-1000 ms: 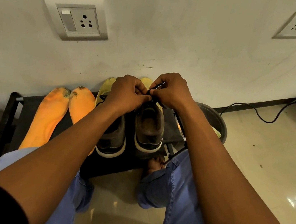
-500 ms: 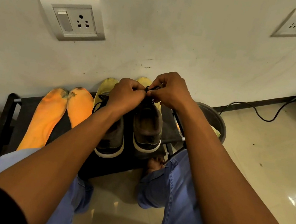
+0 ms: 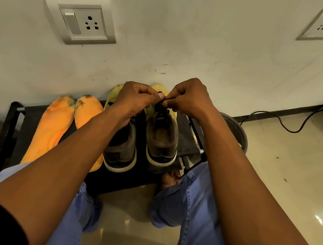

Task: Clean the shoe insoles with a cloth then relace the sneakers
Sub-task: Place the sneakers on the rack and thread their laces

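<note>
**Both hands pinch the lace over the right sneaker**

Head view: the left hand (image 3: 137, 98) and right hand (image 3: 188, 101) meet above the right sneaker (image 3: 162, 137), fingers curled, each pinching the black lace (image 3: 166, 99) stretched short between them. More lace runs down to the eyelets on the sneaker's tongue. The left sneaker (image 3: 121, 150) stands just beside it, partly under the left wrist, heel toward the camera. Both sneakers sit on a black rack (image 3: 13, 123) against the wall (image 3: 188, 33). Two orange insoles (image 3: 53, 126) lie on the rack to the left, side by side, toes dirty. Two yellow insoles (image 3: 114, 93) lean on the wall behind the sneakers. A grey bucket (image 3: 237, 132) stands right of the rack, behind the right forearm. A black cable (image 3: 299, 128) trails over the tiled floor (image 3: 291, 191)
</note>
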`<state>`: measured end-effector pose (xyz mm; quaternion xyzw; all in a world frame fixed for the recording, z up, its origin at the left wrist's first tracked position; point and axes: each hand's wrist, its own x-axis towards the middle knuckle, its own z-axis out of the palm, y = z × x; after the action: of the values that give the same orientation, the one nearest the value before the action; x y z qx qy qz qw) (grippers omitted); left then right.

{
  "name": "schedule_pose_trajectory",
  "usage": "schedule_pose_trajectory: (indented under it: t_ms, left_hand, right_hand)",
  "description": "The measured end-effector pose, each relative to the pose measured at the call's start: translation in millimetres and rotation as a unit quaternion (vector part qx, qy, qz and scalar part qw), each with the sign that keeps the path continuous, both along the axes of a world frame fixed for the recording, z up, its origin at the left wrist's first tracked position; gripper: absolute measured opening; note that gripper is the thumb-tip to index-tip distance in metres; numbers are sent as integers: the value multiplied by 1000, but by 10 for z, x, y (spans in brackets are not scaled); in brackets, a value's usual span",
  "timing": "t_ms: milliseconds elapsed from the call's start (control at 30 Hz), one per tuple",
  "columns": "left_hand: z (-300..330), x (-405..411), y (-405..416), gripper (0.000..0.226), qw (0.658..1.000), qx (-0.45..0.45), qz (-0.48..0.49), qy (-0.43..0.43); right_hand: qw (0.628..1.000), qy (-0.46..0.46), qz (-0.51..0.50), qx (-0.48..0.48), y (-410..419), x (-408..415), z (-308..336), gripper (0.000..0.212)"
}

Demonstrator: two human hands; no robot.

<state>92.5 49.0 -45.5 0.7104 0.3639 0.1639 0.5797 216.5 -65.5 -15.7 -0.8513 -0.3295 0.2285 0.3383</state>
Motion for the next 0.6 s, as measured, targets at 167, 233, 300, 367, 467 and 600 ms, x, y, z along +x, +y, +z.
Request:
schedule_pose_trajectory:
  t_ms: [167,233,300,367,467,600]
  left_hand:
    - [-77,-12,97,9,993,103,49,42]
    - [-98,-16,116,11,983,155,55,82]
    - [-114,-18,113,15,972,197,44,119]
    - [-131,-21,105,16,962,226,36,150]
    - [-165,-21,98,18,947,255,26,192]
    - [-184,-17,36,15,927,293,20,235]
  right_hand:
    - [999,-1,-26,-43,-19,28,-3,11]
    - [998,13,-35,-59,-50,42,8,12]
    - [996,31,-46,-72,-74,49,17,14]
    - [993,52,-59,-84,-90,61,13,20]
    - [987,84,-66,-123,-125,88,2,22]
    - [977,125,-83,-153,-180,127,-21,16]
